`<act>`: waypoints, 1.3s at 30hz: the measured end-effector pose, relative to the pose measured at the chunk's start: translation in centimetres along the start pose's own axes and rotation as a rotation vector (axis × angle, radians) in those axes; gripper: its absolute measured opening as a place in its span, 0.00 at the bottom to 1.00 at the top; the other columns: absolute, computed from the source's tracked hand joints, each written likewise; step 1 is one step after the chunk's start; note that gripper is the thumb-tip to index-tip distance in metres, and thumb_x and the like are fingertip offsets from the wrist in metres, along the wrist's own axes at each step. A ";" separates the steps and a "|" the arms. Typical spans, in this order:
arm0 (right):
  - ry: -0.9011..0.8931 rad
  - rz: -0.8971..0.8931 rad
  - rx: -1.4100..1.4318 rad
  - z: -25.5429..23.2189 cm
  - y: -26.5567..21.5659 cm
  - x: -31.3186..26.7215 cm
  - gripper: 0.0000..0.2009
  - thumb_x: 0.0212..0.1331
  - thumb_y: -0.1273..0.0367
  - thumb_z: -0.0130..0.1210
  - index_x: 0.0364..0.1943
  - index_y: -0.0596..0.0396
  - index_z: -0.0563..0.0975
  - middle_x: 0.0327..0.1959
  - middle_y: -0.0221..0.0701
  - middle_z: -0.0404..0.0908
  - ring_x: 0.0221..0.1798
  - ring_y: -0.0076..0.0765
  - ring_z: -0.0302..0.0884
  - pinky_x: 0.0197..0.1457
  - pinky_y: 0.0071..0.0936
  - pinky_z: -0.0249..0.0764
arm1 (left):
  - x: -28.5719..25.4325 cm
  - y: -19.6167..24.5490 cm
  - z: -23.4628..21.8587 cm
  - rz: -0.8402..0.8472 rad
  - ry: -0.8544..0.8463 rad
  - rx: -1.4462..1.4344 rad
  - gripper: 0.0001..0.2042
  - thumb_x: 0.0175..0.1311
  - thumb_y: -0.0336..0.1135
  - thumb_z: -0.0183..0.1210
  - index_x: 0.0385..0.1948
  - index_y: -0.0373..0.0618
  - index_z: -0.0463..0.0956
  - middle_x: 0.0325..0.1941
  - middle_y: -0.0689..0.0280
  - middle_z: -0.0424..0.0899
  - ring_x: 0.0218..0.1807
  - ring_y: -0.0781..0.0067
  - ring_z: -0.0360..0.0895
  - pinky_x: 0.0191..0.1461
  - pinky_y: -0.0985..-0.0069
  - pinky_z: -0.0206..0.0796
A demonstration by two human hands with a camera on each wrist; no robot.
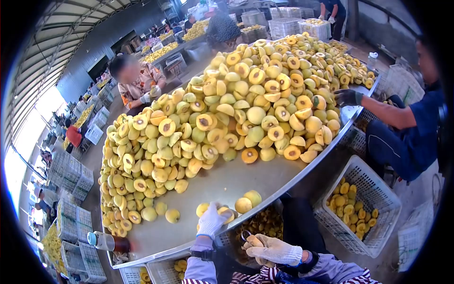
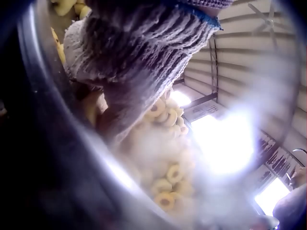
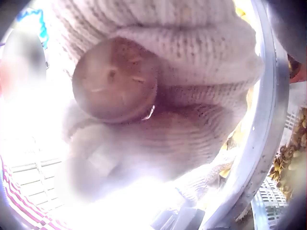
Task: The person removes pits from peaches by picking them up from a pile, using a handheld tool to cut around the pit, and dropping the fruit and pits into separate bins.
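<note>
My left hand [image 1: 213, 221], in a white knit glove, is at the near rim of the metal table [image 1: 227, 182]. Its fingers grip a yellow peach half [image 1: 229, 215]; in the left wrist view the glove hides most of the fruit. Close by lie a few more peach pieces [image 1: 243, 205]. Over the table's near edge, my gloved right hand [image 1: 279, 251] holds a ring-ended pitting knife [image 1: 246, 235] by its wooden handle. The handle's round butt [image 3: 115, 80] sticks out of the curled fingers in the right wrist view.
A large heap of halved peaches [image 1: 227, 109] covers the far table. A bottle of dark liquid [image 1: 113, 243] stands at the left corner. White crates [image 1: 390, 203] holding fruit flank me below the rim. People work at the left [image 1: 142, 78] and right [image 1: 402, 113].
</note>
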State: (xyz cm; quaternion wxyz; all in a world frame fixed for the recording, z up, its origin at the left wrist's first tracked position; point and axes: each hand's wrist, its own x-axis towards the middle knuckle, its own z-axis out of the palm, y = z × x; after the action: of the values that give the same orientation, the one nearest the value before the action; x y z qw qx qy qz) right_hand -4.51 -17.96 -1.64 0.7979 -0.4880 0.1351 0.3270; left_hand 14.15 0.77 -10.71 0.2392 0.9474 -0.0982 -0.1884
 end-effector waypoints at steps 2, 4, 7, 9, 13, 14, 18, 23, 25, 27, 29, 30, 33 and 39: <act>0.042 -0.020 -0.007 0.3 -0.1 0.0 0.15 0.66 0.61 0.57 0.50 0.50 0.71 0.21 0.22 0.69 0.16 0.14 0.61 0.18 0.15 0.57 | -0.6 0.0 0.1 -0.057 0.073 -0.013 0.29 0.54 0.55 0.66 0.52 0.44 0.75 0.48 0.53 0.84 0.53 0.55 0.81 0.59 0.63 0.69; 0.063 -0.035 -0.035 0.6 -0.5 -0.2 0.13 0.66 0.62 0.58 0.49 0.50 0.71 0.21 0.22 0.69 0.16 0.14 0.62 0.18 0.15 0.58 | -1.8 0.2 -0.1 -0.102 0.146 -0.267 0.27 0.56 0.50 0.68 0.52 0.44 0.73 0.47 0.56 0.84 0.51 0.60 0.82 0.57 0.65 0.72; 0.081 -0.060 -0.013 0.8 0.0 0.2 0.11 0.65 0.64 0.58 0.45 0.50 0.71 0.21 0.22 0.70 0.16 0.14 0.62 0.19 0.15 0.59 | -3.4 0.3 0.0 -0.047 0.161 -0.779 0.21 0.59 0.38 0.67 0.51 0.43 0.72 0.55 0.58 0.79 0.48 0.64 0.81 0.49 0.67 0.78; 0.088 -0.094 -0.121 0.6 1.0 0.6 0.15 0.66 0.55 0.57 0.44 0.49 0.72 0.21 0.20 0.73 0.18 0.15 0.67 0.23 0.16 0.63 | -5.1 0.7 -0.1 -0.017 0.061 -1.236 0.20 0.60 0.35 0.65 0.52 0.42 0.71 0.60 0.56 0.76 0.48 0.60 0.81 0.47 0.66 0.80; 0.126 -0.063 -0.101 1.6 0.8 0.4 0.08 0.65 0.69 0.57 0.43 0.54 0.72 0.28 0.24 0.74 0.21 0.16 0.67 0.22 0.17 0.65 | -9.5 4.6 -1.2 0.092 -0.062 -1.706 0.25 0.61 0.34 0.63 0.59 0.39 0.66 0.63 0.52 0.70 0.51 0.56 0.80 0.41 0.68 0.80; 0.143 -0.125 -0.124 1.7 1.5 0.5 0.12 0.64 0.62 0.59 0.44 0.54 0.74 0.27 0.25 0.76 0.25 0.17 0.72 0.28 0.18 0.69 | -10.3 5.0 -1.4 0.120 -0.103 -1.756 0.26 0.61 0.35 0.63 0.60 0.38 0.65 0.63 0.52 0.70 0.51 0.56 0.80 0.40 0.68 0.79; 0.233 -0.125 -0.412 1.7 1.8 0.4 0.21 0.60 0.53 0.61 0.46 0.54 0.77 0.34 0.38 0.84 0.38 0.37 0.84 0.44 0.31 0.77 | -11.8 5.9 -0.8 0.188 -0.060 -1.739 0.30 0.69 0.53 0.57 0.63 0.38 0.64 0.66 0.54 0.68 0.55 0.56 0.78 0.46 0.64 0.78; 0.266 -0.166 -0.532 1.9 2.0 0.4 0.24 0.60 0.51 0.60 0.52 0.54 0.76 0.37 0.43 0.84 0.41 0.49 0.85 0.44 0.35 0.79 | -13.4 7.0 0.4 0.232 0.067 -1.709 0.31 0.70 0.60 0.51 0.60 0.39 0.68 0.71 0.52 0.65 0.62 0.53 0.74 0.58 0.60 0.74; 0.282 -0.199 -0.543 2.0 1.9 0.2 0.26 0.60 0.51 0.59 0.56 0.54 0.75 0.37 0.44 0.85 0.41 0.51 0.85 0.44 0.36 0.79 | -14.1 8.0 0.3 0.228 0.125 -1.692 0.30 0.71 0.59 0.51 0.58 0.40 0.69 0.71 0.52 0.65 0.62 0.52 0.74 0.59 0.61 0.73; 0.295 -0.233 -0.586 2.1 1.7 0.0 0.28 0.60 0.51 0.59 0.59 0.54 0.73 0.38 0.45 0.85 0.41 0.51 0.85 0.44 0.37 0.80 | -14.9 8.9 0.0 0.231 0.168 -1.652 0.26 0.73 0.57 0.50 0.57 0.42 0.70 0.70 0.50 0.66 0.62 0.51 0.74 0.60 0.59 0.73; 0.300 -0.243 -0.636 2.2 1.4 -0.4 0.27 0.61 0.51 0.59 0.57 0.54 0.74 0.38 0.45 0.85 0.41 0.52 0.85 0.44 0.37 0.80 | -15.3 9.3 0.0 0.224 0.205 -1.615 0.24 0.74 0.54 0.49 0.57 0.42 0.70 0.69 0.50 0.68 0.62 0.52 0.74 0.61 0.58 0.73; 0.290 -0.234 -0.632 2.3 1.6 -0.4 0.26 0.61 0.51 0.58 0.56 0.54 0.74 0.38 0.45 0.84 0.41 0.52 0.85 0.43 0.38 0.80 | -15.7 9.7 0.0 0.238 0.234 -1.586 0.23 0.75 0.53 0.49 0.57 0.42 0.70 0.68 0.50 0.69 0.62 0.52 0.75 0.61 0.59 0.73; 0.245 -0.217 -0.581 2.3 2.0 -0.4 0.21 0.62 0.54 0.58 0.50 0.56 0.75 0.34 0.40 0.83 0.36 0.42 0.82 0.38 0.32 0.78 | -16.4 10.5 0.1 0.272 0.315 -1.506 0.20 0.76 0.48 0.49 0.57 0.41 0.71 0.64 0.50 0.73 0.59 0.55 0.77 0.60 0.61 0.73; 0.014 -0.008 -0.229 3.0 -0.6 -1.9 0.17 0.65 0.57 0.58 0.43 0.57 0.75 0.28 0.30 0.82 0.29 0.29 0.81 0.36 0.27 0.77 | -16.2 10.4 -0.4 0.256 0.248 -1.438 0.19 0.76 0.46 0.50 0.51 0.36 0.74 0.53 0.52 0.81 0.47 0.61 0.83 0.51 0.67 0.77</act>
State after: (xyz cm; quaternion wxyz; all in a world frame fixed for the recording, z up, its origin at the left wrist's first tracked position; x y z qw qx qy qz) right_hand -5.86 -16.32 1.24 0.7372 -0.5789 0.1004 0.3336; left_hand -1.46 -3.56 -0.26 0.8303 0.5522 -0.0323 -0.0686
